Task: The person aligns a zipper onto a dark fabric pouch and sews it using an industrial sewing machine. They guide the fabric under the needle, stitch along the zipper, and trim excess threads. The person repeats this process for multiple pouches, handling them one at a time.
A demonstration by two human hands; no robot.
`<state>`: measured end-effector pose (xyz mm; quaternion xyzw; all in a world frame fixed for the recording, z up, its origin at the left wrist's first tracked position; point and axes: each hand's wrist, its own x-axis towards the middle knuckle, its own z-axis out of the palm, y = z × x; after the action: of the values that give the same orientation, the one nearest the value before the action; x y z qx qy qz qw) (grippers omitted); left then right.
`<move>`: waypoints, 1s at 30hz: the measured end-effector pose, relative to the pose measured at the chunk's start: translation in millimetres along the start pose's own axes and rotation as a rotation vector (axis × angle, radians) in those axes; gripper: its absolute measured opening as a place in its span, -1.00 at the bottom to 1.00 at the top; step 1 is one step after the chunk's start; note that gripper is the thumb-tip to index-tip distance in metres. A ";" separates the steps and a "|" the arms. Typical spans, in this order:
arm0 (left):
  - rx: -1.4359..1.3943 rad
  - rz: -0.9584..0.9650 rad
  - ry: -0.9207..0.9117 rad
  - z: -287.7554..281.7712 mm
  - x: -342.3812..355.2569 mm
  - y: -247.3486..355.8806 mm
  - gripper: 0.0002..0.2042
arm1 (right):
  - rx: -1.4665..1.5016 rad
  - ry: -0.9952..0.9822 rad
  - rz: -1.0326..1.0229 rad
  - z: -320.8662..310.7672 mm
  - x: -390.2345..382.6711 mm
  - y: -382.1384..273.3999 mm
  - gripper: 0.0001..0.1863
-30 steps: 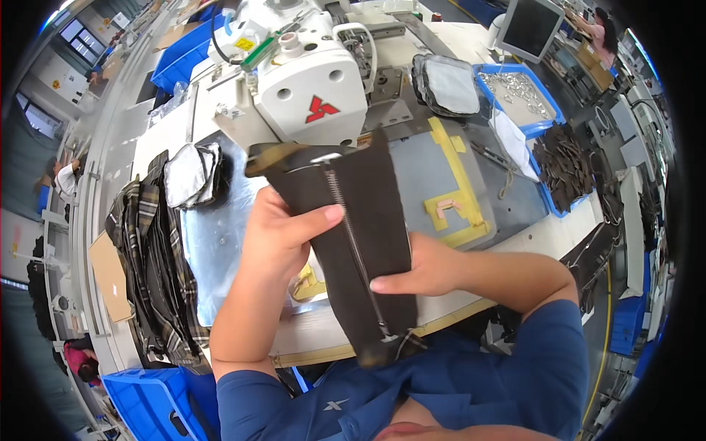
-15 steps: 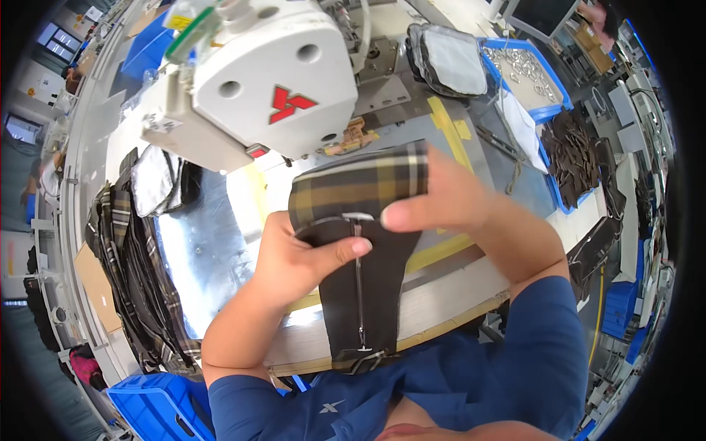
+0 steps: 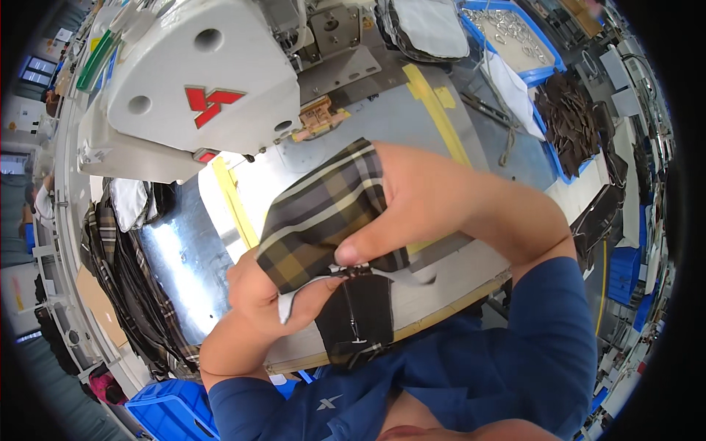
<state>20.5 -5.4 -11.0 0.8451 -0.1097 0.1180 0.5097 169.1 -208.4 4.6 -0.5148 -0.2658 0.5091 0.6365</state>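
Note:
Both hands grip a brown, olive and cream plaid fabric piece [image 3: 323,209] in front of the sewing machine [image 3: 198,81]. My left hand [image 3: 268,298] is closed on its lower left corner, where a pale edge of lining shows. My right hand [image 3: 412,209] wraps the right side, thumb pressed on the front near the middle; its other fingers are hidden behind the cloth. Below the hands hangs a dark panel [image 3: 334,316] with a zipper [image 3: 351,312] running down it, reaching the table's front edge.
Stacked plaid pieces [image 3: 129,287] lie at the left. At the back right are grey-white padded pieces [image 3: 430,29], a blue tray [image 3: 540,73] of metal rings and a bin of brown strips [image 3: 566,121]. Tweezers [image 3: 485,108] lie on the worktop. A blue crate [image 3: 169,411] stands lower left.
The plaid part has tilted and folded forward over the dark panel, covering the zipper's upper end. My left hand has moved down and left; the right thumb has shifted left and down.

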 end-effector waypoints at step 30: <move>1.108 0.831 -0.026 -10.0 -23.7 22.5 -0.59 | -0.589 0.238 -0.247 25.3 -9.8 9.7 -0.68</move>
<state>-9.8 -5.3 5.0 0.8702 -0.3540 0.3318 -0.0858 140.2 -208.1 5.7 -0.6965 -0.3855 0.2657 0.5438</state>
